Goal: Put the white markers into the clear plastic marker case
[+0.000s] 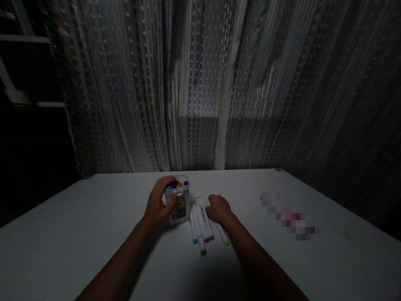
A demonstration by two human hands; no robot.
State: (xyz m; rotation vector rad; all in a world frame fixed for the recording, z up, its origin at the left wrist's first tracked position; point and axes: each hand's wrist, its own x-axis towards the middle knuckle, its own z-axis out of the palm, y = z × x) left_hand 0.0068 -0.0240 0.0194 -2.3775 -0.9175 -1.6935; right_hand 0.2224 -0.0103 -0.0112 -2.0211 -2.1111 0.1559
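My left hand (pixel 160 200) is wrapped around the left side of a clear plastic marker case (pixel 184 209), which stands upright with a printed label on its front. Inside it are several markers, with blue, orange and purple ends (pixel 179 184) showing at the top. To the right of the case, several white markers (pixel 200 228) lie side by side on the table, their near ends blue, pink and green. My right hand (pixel 218 207) is closed over the white marker with a yellow end (pixel 224 237), hiding its middle; the fingertips are partly hidden.
The white table (pixel 109 225) reaches back to a patterned grey curtain (pixel 200 83). A long blurred-out pinkish item (pixel 288 215) lies to the right. Dark shelving or a frame (pixel 28 71) stands at the far left. The room is dim.
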